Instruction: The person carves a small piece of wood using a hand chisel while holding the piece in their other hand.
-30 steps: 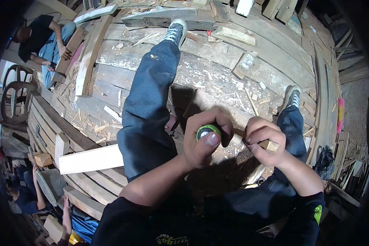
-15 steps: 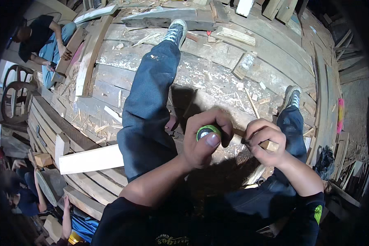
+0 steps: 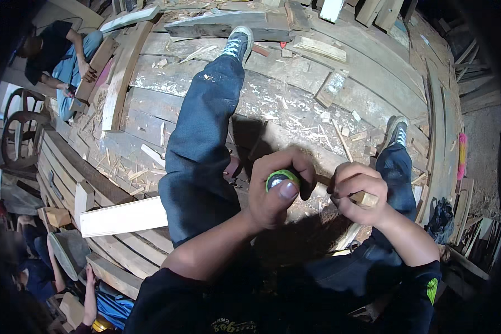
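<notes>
My left hand [image 3: 266, 203] is wrapped round a green-and-black object [image 3: 275, 179] with a round end and a pale centre. Its thumb lies across that end, and the rest of the object is hidden in the fist. Close by on the right, my right hand [image 3: 362, 183] is closed round a piece of wood [image 3: 365, 199], whose blunt light-brown end sticks out of the fist. The two hands are apart, above the shadowed floor between my legs.
My outstretched legs flank the plank floor [image 3: 195, 67], which is strewn with wood chips. A pale board [image 3: 125, 217] lies by my left leg, over long slats [image 3: 108, 200]. At the far left a person [image 3: 47, 55] handles a plank. Another person's arm [image 3: 90, 295] shows at the lower left.
My right hand has turned slightly, with the wood in it. My left hand keeps its grip and place.
</notes>
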A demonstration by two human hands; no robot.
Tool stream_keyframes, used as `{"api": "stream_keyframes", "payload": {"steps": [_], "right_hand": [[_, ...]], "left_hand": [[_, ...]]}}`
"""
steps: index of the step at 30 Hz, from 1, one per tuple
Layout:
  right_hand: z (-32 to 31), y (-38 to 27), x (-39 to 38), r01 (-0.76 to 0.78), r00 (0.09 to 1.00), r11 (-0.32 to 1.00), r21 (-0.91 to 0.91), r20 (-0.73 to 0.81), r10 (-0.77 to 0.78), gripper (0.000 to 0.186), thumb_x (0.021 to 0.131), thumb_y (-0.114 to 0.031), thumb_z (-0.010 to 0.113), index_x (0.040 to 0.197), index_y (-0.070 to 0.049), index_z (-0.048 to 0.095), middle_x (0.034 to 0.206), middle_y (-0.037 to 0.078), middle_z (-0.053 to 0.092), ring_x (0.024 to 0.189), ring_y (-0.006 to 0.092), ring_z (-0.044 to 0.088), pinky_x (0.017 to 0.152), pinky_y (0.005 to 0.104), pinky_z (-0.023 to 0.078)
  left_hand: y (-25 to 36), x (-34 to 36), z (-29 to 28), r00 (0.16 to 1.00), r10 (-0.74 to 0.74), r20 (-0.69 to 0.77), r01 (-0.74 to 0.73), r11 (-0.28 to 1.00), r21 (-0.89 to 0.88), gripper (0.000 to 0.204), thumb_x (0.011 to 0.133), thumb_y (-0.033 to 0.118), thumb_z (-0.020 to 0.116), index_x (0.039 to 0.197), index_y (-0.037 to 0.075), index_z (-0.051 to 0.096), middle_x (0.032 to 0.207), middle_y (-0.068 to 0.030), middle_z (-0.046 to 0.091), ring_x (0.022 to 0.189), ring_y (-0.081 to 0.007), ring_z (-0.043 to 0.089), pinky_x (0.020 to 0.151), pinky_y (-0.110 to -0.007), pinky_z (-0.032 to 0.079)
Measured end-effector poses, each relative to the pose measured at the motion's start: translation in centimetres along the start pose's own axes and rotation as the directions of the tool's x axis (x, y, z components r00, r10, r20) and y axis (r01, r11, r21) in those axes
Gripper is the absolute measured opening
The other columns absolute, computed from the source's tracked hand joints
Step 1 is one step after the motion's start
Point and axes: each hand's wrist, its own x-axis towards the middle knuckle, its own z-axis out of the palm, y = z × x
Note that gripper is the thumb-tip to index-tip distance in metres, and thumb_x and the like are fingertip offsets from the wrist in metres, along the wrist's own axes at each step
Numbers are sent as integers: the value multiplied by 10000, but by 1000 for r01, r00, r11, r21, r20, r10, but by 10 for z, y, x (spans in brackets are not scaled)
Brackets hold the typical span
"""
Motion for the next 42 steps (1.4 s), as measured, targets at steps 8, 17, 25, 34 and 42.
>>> {"api": "stream_keyframes", "payload": {"steps": [8, 17, 25, 34, 42], "right_hand": [[0, -3, 1, -17, 1000, 1000, -18, -3, 17, 101, 757, 28, 652, 855, 10, 661, 909, 122, 630, 797, 218, 619, 710, 309, 490], [1, -6, 1, -50, 999, 998, -48, -20, 49, 153, 748, 52, 653, 895, 13, 676, 916, 127, 635, 806, 213, 626, 708, 301, 490], [1, -7, 2, -64, 998, 996, -68, -7, 63, 177, 744, 63, 647, 911, 13, 679, 920, 128, 630, 799, 212, 622, 706, 299, 489], [1, -8, 4, -12, 1000, 998, -61, 20, 13, 146, 719, 76, 625, 852, 27, 659, 915, 120, 607, 780, 213, 599, 694, 297, 477], [0, -4, 3, -32, 999, 999, -22, 11, 32, 106, 726, 38, 629, 823, 4, 658, 939, 121, 606, 820, 217, 600, 724, 315, 479]], "left_hand": [[2, 0, 1, 1000, -18, 4, 18, 1000, -6, 688, 802, 694, 517, 736, 11, 466, 635, -117, 499, 528, -158, 452, 450, -264, 347], [2, 1, 1, 1000, -9, 11, 9, 1000, 3, 679, 807, 687, 511, 742, 13, 467, 635, -118, 499, 520, -158, 451, 453, -262, 348], [1, 1, 1, 1000, -11, 9, 12, 1000, -11, 680, 801, 683, 528, 740, 8, 469, 633, -109, 493, 530, -160, 456, 473, -268, 356], [1, 0, 2, 1000, 13, -5, -13, 1000, -13, 678, 807, 680, 527, 754, 5, 480, 639, -117, 503, 541, -163, 463, 483, -274, 358], [2, -2, 0, 1000, -8, -1, 8, 1000, 13, 680, 811, 684, 516, 761, 6, 482, 649, -133, 517, 533, -156, 467, 466, -260, 371]]}}
